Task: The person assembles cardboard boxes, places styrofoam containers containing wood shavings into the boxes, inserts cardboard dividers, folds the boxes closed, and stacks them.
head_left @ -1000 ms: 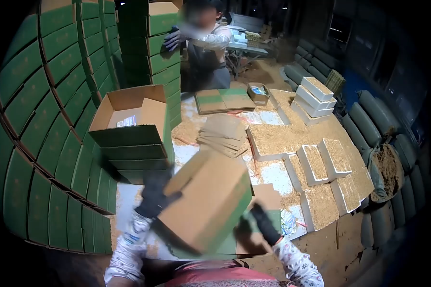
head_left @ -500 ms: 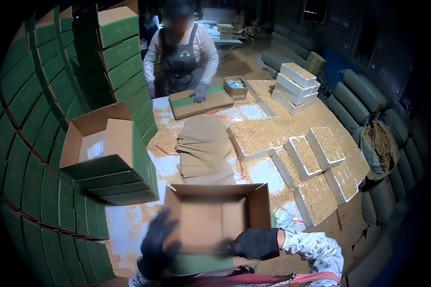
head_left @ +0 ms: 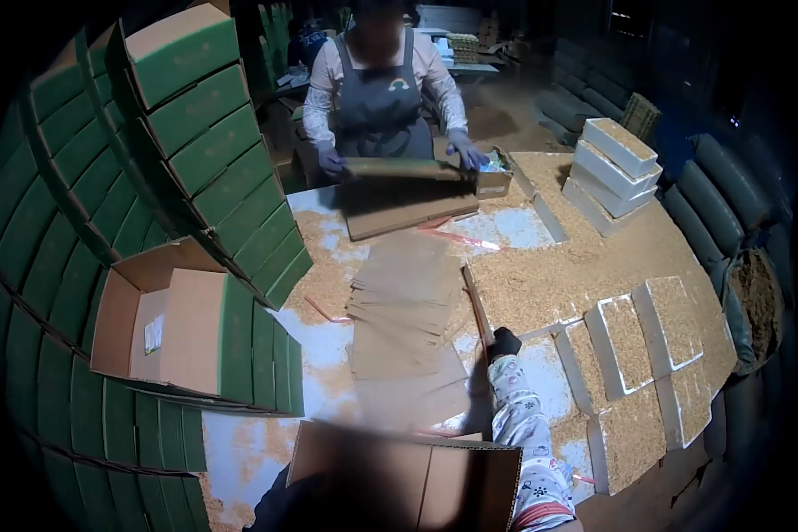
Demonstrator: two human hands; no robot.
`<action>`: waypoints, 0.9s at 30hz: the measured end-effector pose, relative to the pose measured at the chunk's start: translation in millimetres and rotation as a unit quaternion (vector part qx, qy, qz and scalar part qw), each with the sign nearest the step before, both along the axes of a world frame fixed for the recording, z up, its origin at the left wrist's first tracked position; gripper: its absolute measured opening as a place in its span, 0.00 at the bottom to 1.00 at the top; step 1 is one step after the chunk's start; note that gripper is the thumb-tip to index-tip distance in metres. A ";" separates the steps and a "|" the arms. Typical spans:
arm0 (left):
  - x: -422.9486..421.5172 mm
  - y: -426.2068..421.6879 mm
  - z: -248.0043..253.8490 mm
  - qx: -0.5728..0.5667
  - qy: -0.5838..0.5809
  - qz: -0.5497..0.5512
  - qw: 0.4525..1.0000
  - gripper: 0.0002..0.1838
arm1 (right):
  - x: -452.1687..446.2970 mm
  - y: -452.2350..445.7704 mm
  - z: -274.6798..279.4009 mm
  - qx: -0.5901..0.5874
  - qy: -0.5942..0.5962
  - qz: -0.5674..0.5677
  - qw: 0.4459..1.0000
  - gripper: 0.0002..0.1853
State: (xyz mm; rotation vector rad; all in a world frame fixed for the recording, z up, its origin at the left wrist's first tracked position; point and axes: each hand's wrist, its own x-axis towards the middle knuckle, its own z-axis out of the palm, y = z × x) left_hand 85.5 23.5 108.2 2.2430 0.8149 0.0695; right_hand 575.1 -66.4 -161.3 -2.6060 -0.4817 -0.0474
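An open cardboard carton (head_left: 377, 470) stands right in front of me, its inside partly in shadow. At its left side is my left hand (head_left: 285, 498) in a dark glove, mostly dark, with its fingers not made out. Past the carton's right side my right arm stretches forward. My right hand (head_left: 504, 343), black-gloved, is closed at the near corner of a shallow white-walled tray (head_left: 534, 333) of tan, shaving-like filling. A long thin dark strip (head_left: 476, 301) runs along that tray's left side up to the hand; what the fingers grip is hidden.
Brown paper sheets (head_left: 399, 324) lie fanned mid-table. Green cartons (head_left: 213, 146) are stacked left, with an open carton (head_left: 195, 332) before them. White filled boxes (head_left: 625, 350) stand right. Across the table, a co-worker's gloved hands (head_left: 331, 161) hold a flat carton (head_left: 399, 168).
My right hand has left the carton's near edge and reached forward to the tray corner. The carton sits lower in view. The co-worker has lifted a flat carton off the pile.
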 end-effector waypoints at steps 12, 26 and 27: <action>35.4 -14.2 49.6 -0.014 -0.063 -0.040 0.997 0.18 | -26.1 -65.8 -4.7 0.456 0.169 0.052 0.872 0.24; 22.7 0.9 37.0 0.002 -0.055 -0.099 0.994 0.16 | 31.2 -52.8 61.2 0.562 0.378 0.012 0.736 0.27; 22.4 2.5 30.5 -0.019 -0.082 -0.101 0.991 0.17 | 24.4 -66.3 72.4 0.551 0.335 0.065 0.761 0.23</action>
